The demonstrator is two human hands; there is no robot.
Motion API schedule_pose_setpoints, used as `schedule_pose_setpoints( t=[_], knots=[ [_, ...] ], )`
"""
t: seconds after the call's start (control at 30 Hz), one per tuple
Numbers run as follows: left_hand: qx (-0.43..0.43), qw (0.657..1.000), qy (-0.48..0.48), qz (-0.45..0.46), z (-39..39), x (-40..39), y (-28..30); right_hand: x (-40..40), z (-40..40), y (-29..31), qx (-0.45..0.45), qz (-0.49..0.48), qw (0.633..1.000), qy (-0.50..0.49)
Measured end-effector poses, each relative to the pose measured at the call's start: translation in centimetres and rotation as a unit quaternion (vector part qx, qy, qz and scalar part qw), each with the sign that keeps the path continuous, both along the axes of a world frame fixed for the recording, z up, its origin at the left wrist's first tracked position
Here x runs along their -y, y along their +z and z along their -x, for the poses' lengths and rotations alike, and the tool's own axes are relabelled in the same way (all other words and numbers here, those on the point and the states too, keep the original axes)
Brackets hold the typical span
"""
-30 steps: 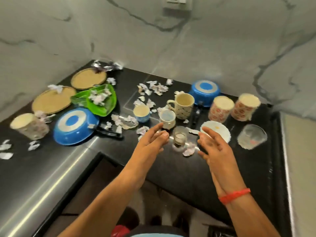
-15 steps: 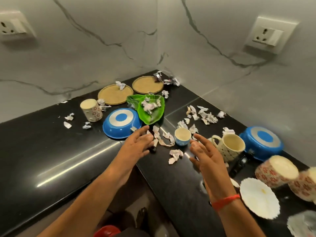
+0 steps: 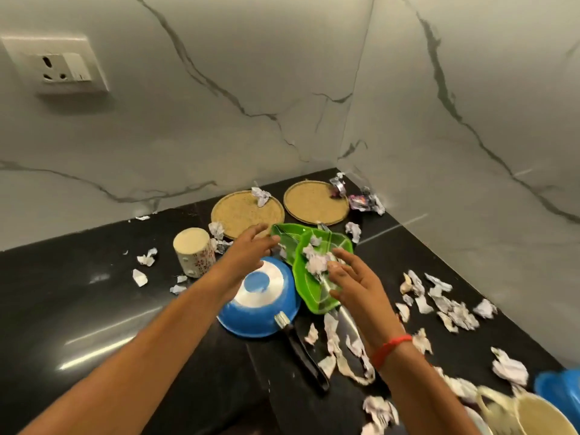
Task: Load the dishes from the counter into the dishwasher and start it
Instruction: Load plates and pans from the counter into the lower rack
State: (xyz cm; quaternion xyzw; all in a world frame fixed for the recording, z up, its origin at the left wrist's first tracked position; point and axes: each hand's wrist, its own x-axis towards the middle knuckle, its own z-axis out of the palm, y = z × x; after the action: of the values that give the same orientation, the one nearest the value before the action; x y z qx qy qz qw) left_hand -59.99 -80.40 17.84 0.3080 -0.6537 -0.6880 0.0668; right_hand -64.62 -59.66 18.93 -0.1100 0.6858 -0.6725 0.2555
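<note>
The head camera, the only view, looks down into the corner of a glossy black stone counter [image 3: 78,296] under grey marble-patterned walls. At the centre of the frame both arms reach forward. The left hand [image 3: 248,249] hovers above an upturned blue bowl-shaped pan with a white ring on its base [image 3: 259,304], fingers straight and slightly apart, holding nothing; its tips point toward a green leaf-shaped plastic tray [image 3: 314,262]. The right hand [image 3: 354,284] is over the lower right edge of that tray, fingers spread and relaxed, gripping nothing; whether it touches the tray I cannot tell. Crumpled white paper scraps [image 3: 317,259] lie in the tray, and many more are scattered over the counter in the lower right of the frame. Behind the tray, toward the upper middle, sit two round woven straw-coloured plates [image 3: 244,211], side by side. Left of centre stands an upturned floral-patterned ceramic cup [image 3: 194,254]. The pan's black handle [image 3: 306,359] runs toward the bottom of the frame. At the lower right corner a cream mug [image 3: 539,416] and a second blue vessel [image 3: 561,387] are blurred and cut off. No dishwasher appears, and every dish in view remains on the counter, so the task looks barely begun: the loading and the starting are, by my reading, all still ahead, with the green tray the likely first pick.
</note>
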Motion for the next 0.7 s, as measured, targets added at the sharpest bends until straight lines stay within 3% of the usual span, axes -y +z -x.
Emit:
schedule_pose_setpoints(
  t=[0.27, 0.4, 0.57, 0.7],
  knots=[
    [0.158, 0.972, -0.013, 0.172, 8.9, 13.8, -2.7, 12.9, 4.8, -1.8, 0.092, -0.042, 0.990, 0.097],
    [0.270, 0.930, -0.014, 0.250, 11.2, 20.2, -5.6, 16.2, 5.6, -3.0, 0.146, -0.053, 0.982, 0.108],
    [0.366, 0.873, -0.048, 0.318, 12.6, 22.0, -7.0, 18.4, 7.0, -4.1, 0.195, -0.054, 0.975, 0.091],
    [0.418, 0.836, -0.019, 0.357, 13.6, 22.4, -8.2, 18.9, 7.6, -4.9, 0.202, -0.053, 0.975, 0.079]
  ],
)
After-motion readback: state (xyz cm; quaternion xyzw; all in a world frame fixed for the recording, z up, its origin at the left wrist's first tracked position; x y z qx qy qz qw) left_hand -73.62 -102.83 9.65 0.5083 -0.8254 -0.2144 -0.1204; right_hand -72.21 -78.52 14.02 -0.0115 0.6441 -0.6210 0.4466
